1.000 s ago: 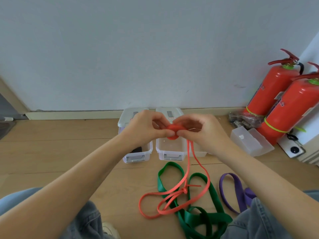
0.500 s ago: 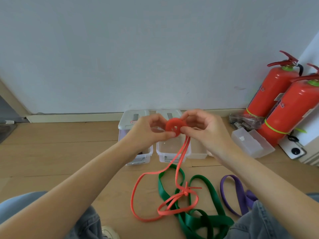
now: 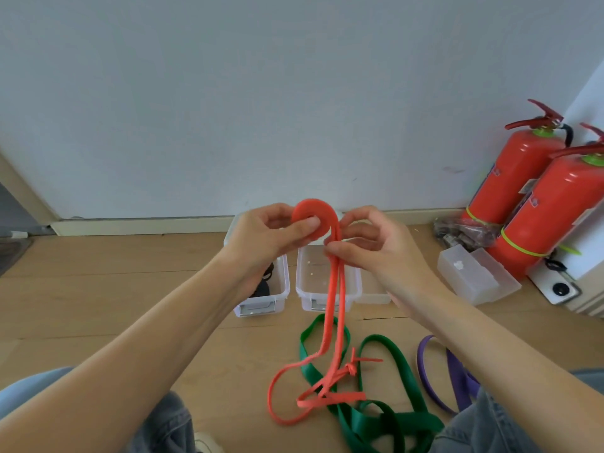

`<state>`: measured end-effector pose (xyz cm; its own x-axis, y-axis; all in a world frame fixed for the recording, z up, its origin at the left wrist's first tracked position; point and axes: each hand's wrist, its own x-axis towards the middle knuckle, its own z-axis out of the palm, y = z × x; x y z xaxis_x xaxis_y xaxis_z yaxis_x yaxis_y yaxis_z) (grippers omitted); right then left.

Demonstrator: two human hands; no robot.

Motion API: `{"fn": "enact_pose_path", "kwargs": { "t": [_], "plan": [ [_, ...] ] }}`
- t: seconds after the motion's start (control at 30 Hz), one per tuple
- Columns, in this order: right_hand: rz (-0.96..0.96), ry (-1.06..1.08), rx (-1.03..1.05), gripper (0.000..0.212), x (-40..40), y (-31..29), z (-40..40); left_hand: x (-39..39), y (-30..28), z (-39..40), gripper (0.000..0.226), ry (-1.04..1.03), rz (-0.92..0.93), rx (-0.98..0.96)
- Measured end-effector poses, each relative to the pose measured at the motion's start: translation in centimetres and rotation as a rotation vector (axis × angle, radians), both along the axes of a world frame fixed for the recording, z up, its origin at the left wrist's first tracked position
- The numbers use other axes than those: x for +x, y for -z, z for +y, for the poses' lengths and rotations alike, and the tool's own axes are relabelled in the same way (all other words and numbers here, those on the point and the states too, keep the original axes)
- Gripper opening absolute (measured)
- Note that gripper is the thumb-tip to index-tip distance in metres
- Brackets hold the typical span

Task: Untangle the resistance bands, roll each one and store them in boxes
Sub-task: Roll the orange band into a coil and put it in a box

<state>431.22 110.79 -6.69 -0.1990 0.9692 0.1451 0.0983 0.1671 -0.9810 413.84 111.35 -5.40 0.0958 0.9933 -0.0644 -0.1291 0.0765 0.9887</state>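
green band [image 3: 385, 416]: cut by bottom edge | purple band [image 3: 428, 371]: partly behind knee

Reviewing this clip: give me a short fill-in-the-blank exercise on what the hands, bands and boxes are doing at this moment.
1. The left hand holds the rolled part of the ____ band.
2. The right hand pinches the two hanging strands of the orange band above a clear ____.
3. On the floor, the orange band's loose end lies across the ____ band.

Missing words: orange; box; green
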Motion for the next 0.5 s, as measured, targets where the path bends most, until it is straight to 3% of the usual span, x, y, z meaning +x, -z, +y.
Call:
{"fn": "enact_pose_path", "kwargs": {
  "t": [0.1,0.23,0.33,0.43,0.5],
  "plan": [
    [0.086,0.029,0.012,0.023,-0.2,0.1,-0.1,0.7,0.6,-0.2,0.008,0.007,-0.060,-0.031],
    [0.029,0.079,0.060,0.019,-0.1,0.5,-0.2,1.2,1.2,-0.5,0.009,0.004,-0.025,-0.057],
    [-0.030,0.072,0.121,0.023,0.0,0.2,-0.1,0.9,1.3,-0.4,0.012,0.040,0.205,-0.023],
    [-0.235,0.030,0.242,0.034,-0.1,-0.4,-0.2,0.5,1.0,-0.4,0.013,0.116,0.484,0.024],
    [-0.312,0.011,0.278,0.038,-0.2,-0.5,-0.2,0.4,0.9,-0.5,0.014,0.144,0.568,0.048]
  ]
}}
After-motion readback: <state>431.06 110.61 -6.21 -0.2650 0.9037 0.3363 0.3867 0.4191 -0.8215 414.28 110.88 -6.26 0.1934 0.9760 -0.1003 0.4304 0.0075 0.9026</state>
